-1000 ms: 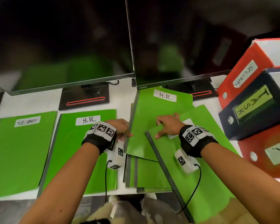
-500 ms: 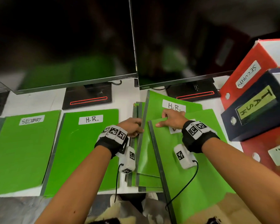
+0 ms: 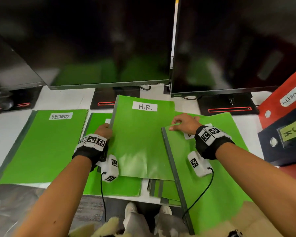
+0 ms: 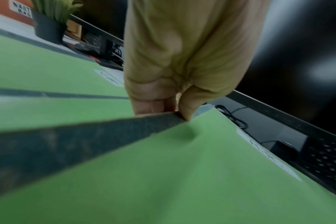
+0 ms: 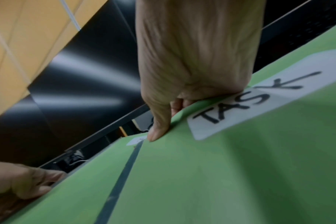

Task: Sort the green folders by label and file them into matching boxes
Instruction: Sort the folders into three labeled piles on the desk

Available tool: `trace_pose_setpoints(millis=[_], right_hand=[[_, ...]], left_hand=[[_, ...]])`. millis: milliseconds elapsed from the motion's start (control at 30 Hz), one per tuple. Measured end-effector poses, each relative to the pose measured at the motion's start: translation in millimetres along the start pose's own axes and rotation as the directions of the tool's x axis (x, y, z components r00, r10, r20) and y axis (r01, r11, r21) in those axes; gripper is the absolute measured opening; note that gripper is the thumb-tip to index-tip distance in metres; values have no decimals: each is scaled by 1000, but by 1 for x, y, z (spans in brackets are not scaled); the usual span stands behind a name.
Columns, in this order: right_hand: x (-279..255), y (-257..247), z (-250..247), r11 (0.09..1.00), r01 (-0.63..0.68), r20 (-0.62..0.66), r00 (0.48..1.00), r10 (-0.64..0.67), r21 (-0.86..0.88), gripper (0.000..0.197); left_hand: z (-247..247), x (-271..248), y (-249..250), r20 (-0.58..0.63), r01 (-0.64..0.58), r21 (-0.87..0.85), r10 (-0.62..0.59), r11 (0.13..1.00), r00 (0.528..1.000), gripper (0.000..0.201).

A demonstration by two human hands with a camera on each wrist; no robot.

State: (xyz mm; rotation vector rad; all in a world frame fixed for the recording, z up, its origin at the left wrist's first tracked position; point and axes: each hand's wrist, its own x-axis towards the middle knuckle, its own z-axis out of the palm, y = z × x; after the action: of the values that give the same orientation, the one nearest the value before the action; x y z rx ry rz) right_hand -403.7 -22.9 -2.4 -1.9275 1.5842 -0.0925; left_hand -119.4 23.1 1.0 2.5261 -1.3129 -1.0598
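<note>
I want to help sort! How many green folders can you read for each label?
SECURITY folder: 1
H.R.: 2, the lifted H.R. folder and the flat H.R. folder
TASK folder: 1
Total: 4
The pile underneath hides its labels.

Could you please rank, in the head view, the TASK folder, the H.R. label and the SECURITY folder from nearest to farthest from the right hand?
1. TASK folder: gripped by the right hand.
2. H.R. label: up-left, on the lifted folder.
3. SECURITY folder: far left on the desk.
</note>
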Motion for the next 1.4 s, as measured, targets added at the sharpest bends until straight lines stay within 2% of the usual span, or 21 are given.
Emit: trace_pose_setpoints(millis=[100,167,333,500,533,567,600,633,667,700,733,767,800,833,967,1033,1100,1200,1300,1400], right_hand=[[13,-29,2,998,49,14,999,-48,-45,27],[20,-46,6,994,78,23,997,-77,-71,23],[31,-65,22,994,86,75,994,-81,-61,25],[43,-80,34,996,83,128,988,-84,14,33],[44,-84,34,996,88,119,989,-89,15,33],[45,-89,35,995,97,101,990,-98,9,33],[44,-94,35,993,118,71,991,-117,-2,33],[44,-99,35,991,136,45,990,-135,-9,31],[44,-106,33,987,161,17,987,-161,-6,27],[45,-111,33,983,182,-13,983,-182,2,22],[45,-116,31,979,203,-41,978,-202,10,17],[46,-120,29,976,216,-64,975,-214,24,17],[46,-122,26,973,225,-87,971,-221,45,19],[46,-122,24,972,227,-108,970,-220,66,19],[40,-110,19,977,209,-206,959,-196,39,16],[38,-101,19,990,138,-232,963,-139,-21,34],[35,-93,18,998,39,-285,957,-51,-47,61],[29,-86,18,995,-97,-395,913,100,28,95],[22,-84,21,987,-118,-433,888,154,108,108],[15,-78,27,953,-182,-482,830,280,241,108]], left_hand=[[-11,8,-20,-63,28,18,-27,999,998,36],[-18,14,-36,-120,67,19,-65,998,991,36],[-28,22,-77,-128,210,48,-202,977,971,33],[-24,18,-75,-198,374,73,-354,925,914,47],[-26,17,-68,-218,344,68,-323,936,921,53],[-27,17,-61,-220,263,80,-240,961,945,59],[-27,17,-51,-157,136,84,-122,987,980,63],[-26,14,-40,-27,-14,21,14,1000,1000,64],[-23,8,-28,143,-124,-103,138,987,980,59],[-19,-2,-17,308,-165,-224,230,961,923,50],[-15,-11,-7,423,-181,-305,303,935,854,39],[-9,-17,1,482,-179,-373,354,911,801,25],[-4,-19,6,497,-164,-433,386,886,777,11],[0,-18,8,476,-162,-487,416,858,775,5],[-1,-13,6,368,-138,-579,408,804,836,21],[-5,-12,4,326,-105,-620,377,777,867,31],[-9,-12,3,292,-88,-645,351,759,890,39],[-14,-12,3,273,-61,-661,316,748,909,41],[-14,-9,-4,284,-14,-683,283,730,916,43],[-13,-7,-14,283,22,-702,251,712,926,44]])
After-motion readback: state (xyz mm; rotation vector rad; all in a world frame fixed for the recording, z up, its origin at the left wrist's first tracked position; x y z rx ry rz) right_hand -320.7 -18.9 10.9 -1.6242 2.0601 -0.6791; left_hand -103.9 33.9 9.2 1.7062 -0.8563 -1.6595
